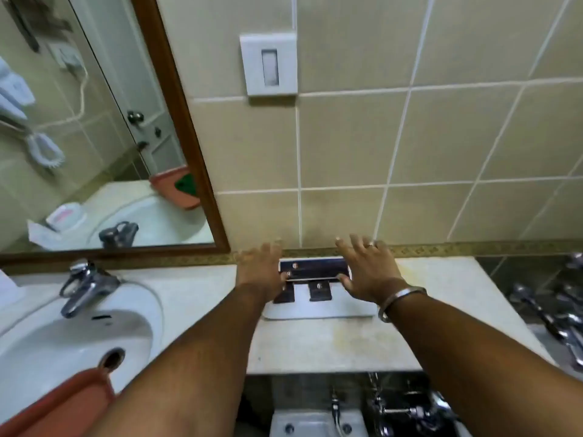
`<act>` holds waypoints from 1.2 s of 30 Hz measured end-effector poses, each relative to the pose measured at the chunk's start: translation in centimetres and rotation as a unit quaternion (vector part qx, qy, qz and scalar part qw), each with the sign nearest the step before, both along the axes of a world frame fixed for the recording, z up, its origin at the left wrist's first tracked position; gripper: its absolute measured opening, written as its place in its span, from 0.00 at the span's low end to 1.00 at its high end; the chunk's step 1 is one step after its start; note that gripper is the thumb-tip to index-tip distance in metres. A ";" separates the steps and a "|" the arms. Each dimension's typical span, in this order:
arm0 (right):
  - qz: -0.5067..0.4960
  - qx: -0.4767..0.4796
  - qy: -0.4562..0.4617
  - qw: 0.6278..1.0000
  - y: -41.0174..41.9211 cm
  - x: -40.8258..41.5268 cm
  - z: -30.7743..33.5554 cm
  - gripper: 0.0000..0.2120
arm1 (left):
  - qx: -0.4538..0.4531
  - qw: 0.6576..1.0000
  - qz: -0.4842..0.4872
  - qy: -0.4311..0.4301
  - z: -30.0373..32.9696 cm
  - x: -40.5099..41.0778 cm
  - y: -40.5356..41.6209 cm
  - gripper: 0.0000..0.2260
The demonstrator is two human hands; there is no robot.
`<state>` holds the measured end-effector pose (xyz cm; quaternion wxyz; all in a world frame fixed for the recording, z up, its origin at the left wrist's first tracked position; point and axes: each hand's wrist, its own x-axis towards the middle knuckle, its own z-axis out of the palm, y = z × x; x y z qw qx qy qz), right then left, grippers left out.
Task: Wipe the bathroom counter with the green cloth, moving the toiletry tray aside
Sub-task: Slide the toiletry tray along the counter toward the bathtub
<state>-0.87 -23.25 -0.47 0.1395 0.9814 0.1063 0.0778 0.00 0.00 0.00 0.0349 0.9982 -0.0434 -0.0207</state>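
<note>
Head view shows us both hands reaching to the far edge of the desk (331,345), at the middle of the frame. Our left hand (263,272) has its fingers spread and slack, the grip released; its fingertips lie at the left end of the toiletry tray (318,307), touching or just over the dark items there — we cannot tell which. Our right hand (369,269) is likewise spread, grip released, clasping nothing; its thumb sits at the right end of the long dark packet (315,268), and a ring shows on one finger, with a metal bangle (397,299) at the wrist.

The tray is white and shallow, set against the tiled wall (347,146) just right of the frame's middle. Its long axis runs left to right across the picture, parallel to the wall. It carries the long dark packet at the back and two smaller dark packets (320,291) in front. Pale marks show on the packets, yet no writing can be read — the blur is too strong.

At lower left lie the white sink (63,342) and its chrome tap (82,285), with an orange-red basin (56,408) at the sink's near rim. In the mirror (94,137), upper left, a green patch (186,184) shows inside the reflected basin.
</note>
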 end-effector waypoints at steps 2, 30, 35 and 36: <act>-0.075 0.057 0.020 0.995 -1.2 0.5 -3.1 0.24 | -0.033 0.996 0.065 0.055 -2.5 1.1 1.5 0.21; -0.244 0.554 0.254 0.755 -9.8 -2.7 -8.0 0.16 | -0.076 0.997 0.003 0.025 -7.0 4.9 3.2 0.10; -0.311 0.605 0.316 0.662 -13.1 -11.4 -7.1 0.17 | -0.128 0.988 -0.087 0.009 -5.8 4.5 -3.0 0.11; -0.330 0.609 0.305 0.653 -13.9 -13.1 -7.2 0.18 | -0.144 0.984 -0.103 0.004 -5.9 4.5 -4.9 0.11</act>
